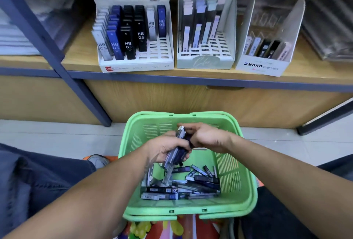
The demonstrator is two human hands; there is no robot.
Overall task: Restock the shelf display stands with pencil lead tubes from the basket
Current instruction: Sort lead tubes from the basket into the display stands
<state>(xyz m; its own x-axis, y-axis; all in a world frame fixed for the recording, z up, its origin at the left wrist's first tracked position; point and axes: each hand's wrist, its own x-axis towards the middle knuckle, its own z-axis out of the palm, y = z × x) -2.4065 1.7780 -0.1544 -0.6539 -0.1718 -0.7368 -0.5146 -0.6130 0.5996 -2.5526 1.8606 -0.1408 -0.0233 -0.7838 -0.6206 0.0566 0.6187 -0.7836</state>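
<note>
A green plastic basket sits low in front of me, with several loose pencil lead tubes lying on its bottom. Over the basket my left hand grips a bunch of grey and dark blue tubes. My right hand meets it from the right and pinches the top of that bunch. On the wooden shelf above stand three display stands: a white one partly filled with HB 0.5 tubes, a pale green one with taller tubes at its back, and a MONO graph stand.
A dark blue metal shelf post slants down on the left to the tiled floor. Stacked packets lie at the shelf's far left and right ends. My knees flank the basket, and a colourful mat lies under it.
</note>
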